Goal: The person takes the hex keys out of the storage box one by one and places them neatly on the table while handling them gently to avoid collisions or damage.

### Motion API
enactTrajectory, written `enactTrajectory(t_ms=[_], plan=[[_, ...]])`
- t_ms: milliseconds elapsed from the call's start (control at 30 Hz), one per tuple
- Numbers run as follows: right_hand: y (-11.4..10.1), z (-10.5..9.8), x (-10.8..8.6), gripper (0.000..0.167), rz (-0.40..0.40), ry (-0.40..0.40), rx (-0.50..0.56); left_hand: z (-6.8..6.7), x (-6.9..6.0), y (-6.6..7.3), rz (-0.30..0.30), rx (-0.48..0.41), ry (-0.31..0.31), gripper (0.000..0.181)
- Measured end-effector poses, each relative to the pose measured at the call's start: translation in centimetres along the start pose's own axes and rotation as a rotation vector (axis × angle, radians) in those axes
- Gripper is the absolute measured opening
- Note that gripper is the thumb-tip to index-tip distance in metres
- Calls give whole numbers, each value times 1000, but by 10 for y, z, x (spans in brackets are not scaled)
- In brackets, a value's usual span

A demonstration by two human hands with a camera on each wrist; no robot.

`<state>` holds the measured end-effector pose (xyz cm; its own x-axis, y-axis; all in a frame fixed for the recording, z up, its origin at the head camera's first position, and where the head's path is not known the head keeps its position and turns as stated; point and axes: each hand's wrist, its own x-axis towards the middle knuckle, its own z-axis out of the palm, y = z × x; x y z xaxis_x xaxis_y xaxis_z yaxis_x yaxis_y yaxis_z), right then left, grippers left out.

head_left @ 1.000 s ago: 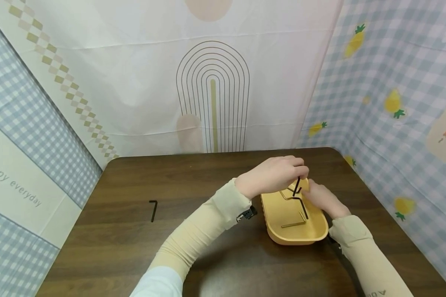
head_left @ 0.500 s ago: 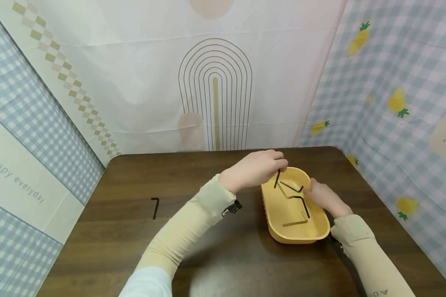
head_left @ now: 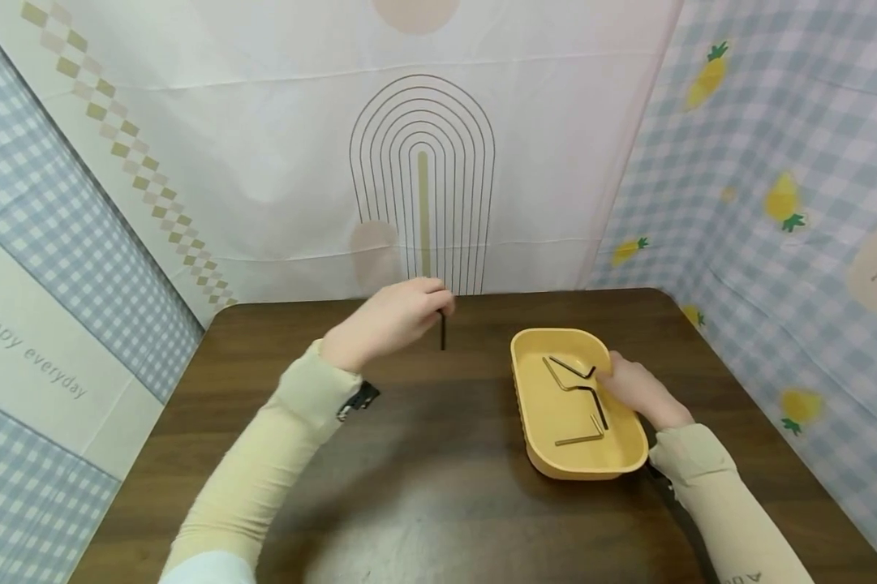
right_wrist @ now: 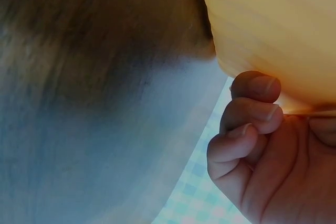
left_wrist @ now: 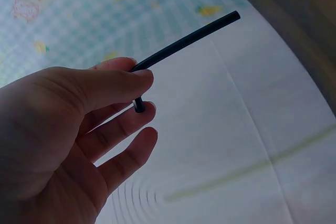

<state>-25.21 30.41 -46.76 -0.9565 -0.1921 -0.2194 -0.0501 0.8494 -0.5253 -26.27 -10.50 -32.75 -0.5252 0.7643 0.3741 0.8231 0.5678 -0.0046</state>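
Note:
My left hand (head_left: 397, 315) is raised over the back middle of the table, pinching a black hex key (left_wrist: 189, 40) between thumb and fingers. The key's long arm points down in the head view; its short bent end shows below the thumb in the left wrist view. At the right, my right hand (head_left: 638, 391) grips the side of a yellow plastic basket (head_left: 584, 472), thumb over the rim and fingers curled at the outer wall. Inside lie black hex keys (head_left: 599, 408) and gold-coloured hex keys (head_left: 580, 440), some of them touching or crossing.
The dark wooden table (head_left: 423, 519) carries the basket at its right side. A patterned cloth (head_left: 299, 162) hangs behind the table's back edge, with checked cloth (head_left: 759, 268) along the right. My left forearm covers part of the table's left half.
My left hand has lifted the black hex key out of the basket and moved left with it. A black hex key on the table's left is now hidden behind my arm. My right hand stays put.

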Motion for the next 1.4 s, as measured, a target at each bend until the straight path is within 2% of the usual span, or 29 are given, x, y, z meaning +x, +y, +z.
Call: enactTrajectory(t_ms=[167, 300, 433, 567, 633, 800, 1067, 1200, 1400], plan=[[-1, 2, -1, 55, -4, 0, -22, -21, -47, -21, -71, 28, -9, 19], [-3, 0, -2, 56, -4, 2, -30, -38, -78, -35, -126, 52, -11, 18], [-3, -1, -1, 55, 0, 1, -23, -53, -103, -43, -165, 54, -4, 21], [-4, -1, 0, 56, 6, -3, -28, -63, -120, -46, -186, 48, 21, 22], [-5, -2, 0, 57, 8, -7, -27, -64, -125, -48, -186, 44, 33, 21], [-4, -1, -3, 56, 4, 1, -29, -62, -128, -50, -173, 38, 36, 21], [-6, -1, -2, 54, 12, 2, -30, -53, -130, -49, -194, 29, 0, 22], [-5, -1, -3, 55, -3, 9, -24, -46, -130, -49, -203, 32, -20, 23], [-6, 0, -3, 54, -6, 21, -25, -28, -133, -50, -193, 21, -60, 21]])
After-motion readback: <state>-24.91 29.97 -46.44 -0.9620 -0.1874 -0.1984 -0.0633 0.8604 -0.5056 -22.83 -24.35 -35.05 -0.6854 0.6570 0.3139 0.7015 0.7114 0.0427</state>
